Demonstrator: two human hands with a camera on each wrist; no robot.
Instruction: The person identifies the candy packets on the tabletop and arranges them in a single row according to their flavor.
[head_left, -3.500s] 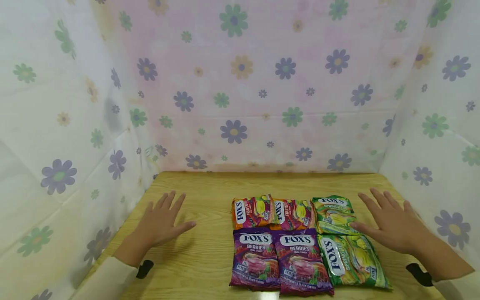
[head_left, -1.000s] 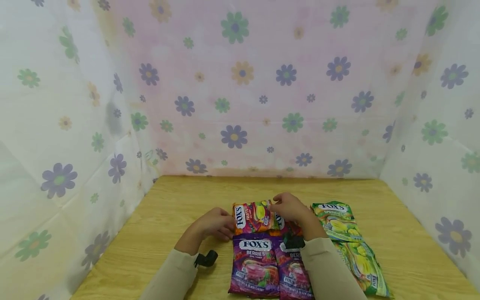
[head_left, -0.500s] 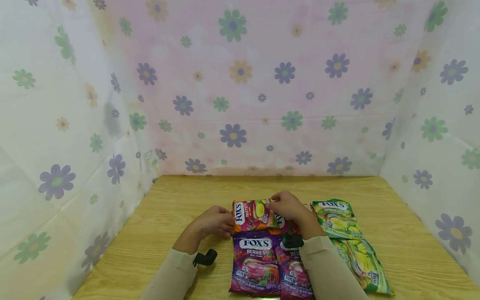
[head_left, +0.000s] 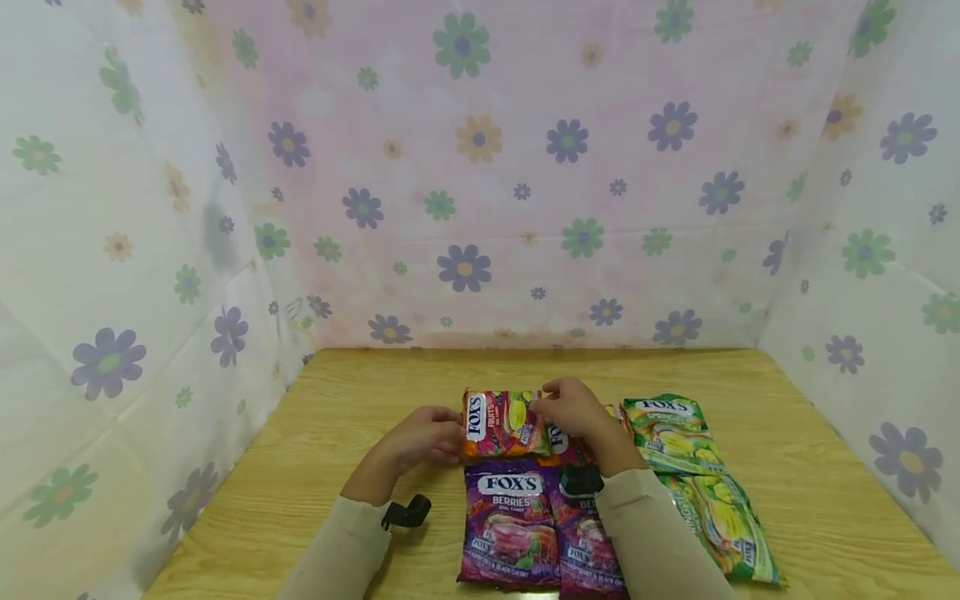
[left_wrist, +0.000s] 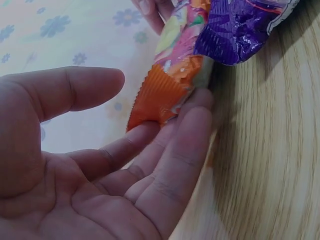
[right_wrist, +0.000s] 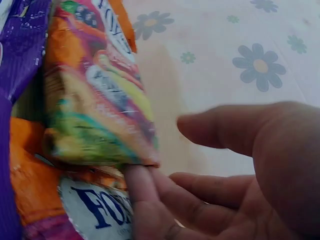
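Observation:
Both hands are at the left orange-and-red candy bag (head_left: 501,423), marked Fox's Fruits. My left hand (head_left: 426,437) is at its left end. In the left wrist view, fingers of that hand (left_wrist: 125,180) touch the orange crimped end (left_wrist: 157,95) from below, thumb apart from it. My right hand (head_left: 577,410) is at the other end; in the right wrist view its fingertips (right_wrist: 142,182) touch the bag's end (right_wrist: 100,120) and the thumb stands away. A second Fruits bag (head_left: 564,450) lies partly hidden under the right hand and wrist.
Two purple Berries bags lie in front, one left (head_left: 510,529) and one right (head_left: 588,550), partly covered by the right sleeve (head_left: 652,533). Two green Spring Tea bags, one far (head_left: 671,437) and one near (head_left: 723,521), lie right. Flowered cloth (head_left: 525,208) surrounds the wooden table (head_left: 360,383).
Both hands came inward from the table's sides to the left Fruits bag. Over the last half second that bag has shifted slightly up in the head view, the hands with it.

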